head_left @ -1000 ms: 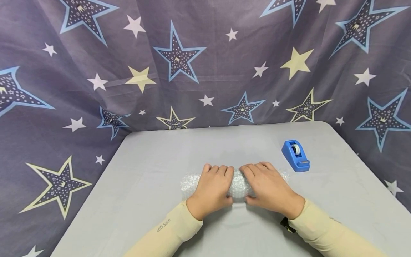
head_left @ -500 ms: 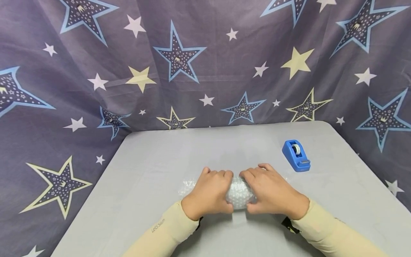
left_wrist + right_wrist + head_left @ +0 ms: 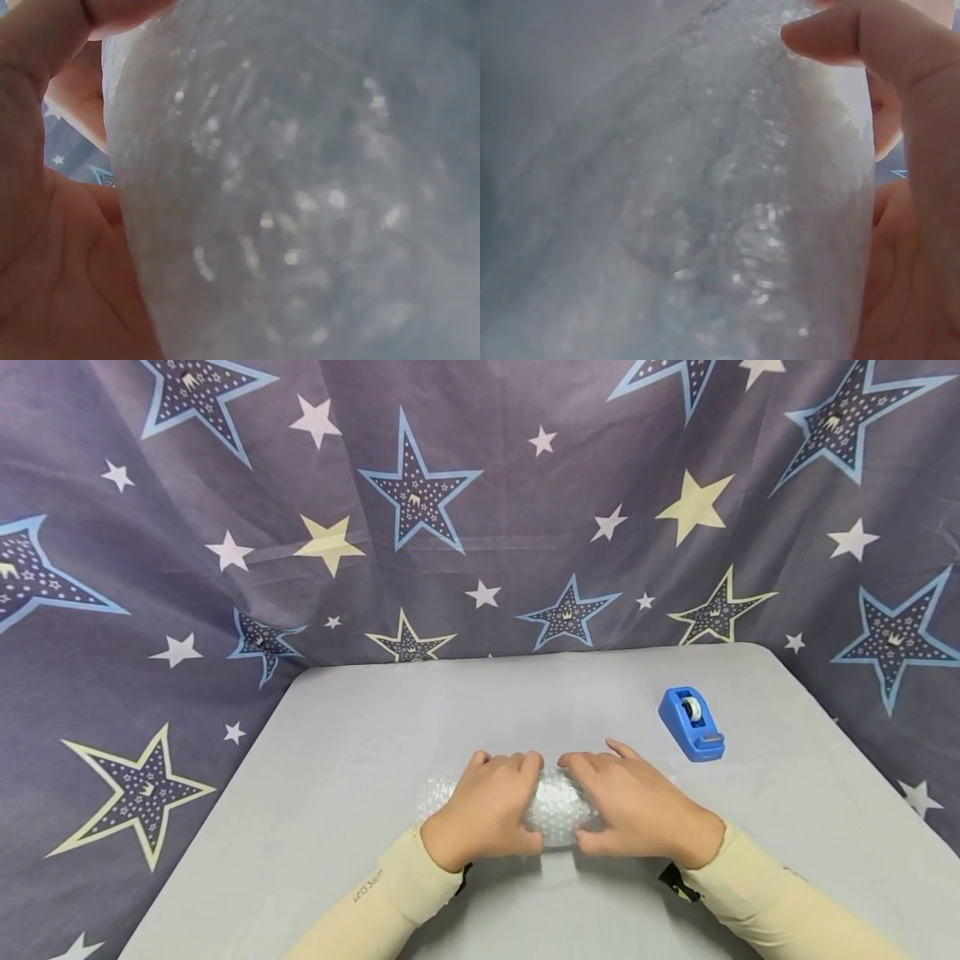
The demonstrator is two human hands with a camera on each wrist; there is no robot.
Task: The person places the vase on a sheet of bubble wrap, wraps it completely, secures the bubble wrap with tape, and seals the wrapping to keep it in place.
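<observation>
A roll of clear bubble wrap (image 3: 557, 810) lies crosswise on the table, its left end (image 3: 435, 795) sticking out past the left hand. My left hand (image 3: 491, 810) grips the roll from above, fingers over the far side and thumb on the near side. Just to its right, my right hand (image 3: 630, 806) holds the roll the same way, with one finger raised a little. Close up in the left wrist view, the bubble wrap (image 3: 285, 195) fills most of the picture beside the palm. In the right wrist view a thumb (image 3: 821, 36) presses on the bubble wrap (image 3: 705, 202). Whatever is inside the roll is hidden.
A blue tape dispenser (image 3: 692, 724) with a roll of tape stands on the right side of the grey-covered table (image 3: 360, 718). Behind the table hangs a dark curtain (image 3: 510, 518) printed with stars.
Both hands and the bubble wrap roll have come slightly nearer to me. The wrists have shifted outward a little. The tape dispenser has stayed in place.
</observation>
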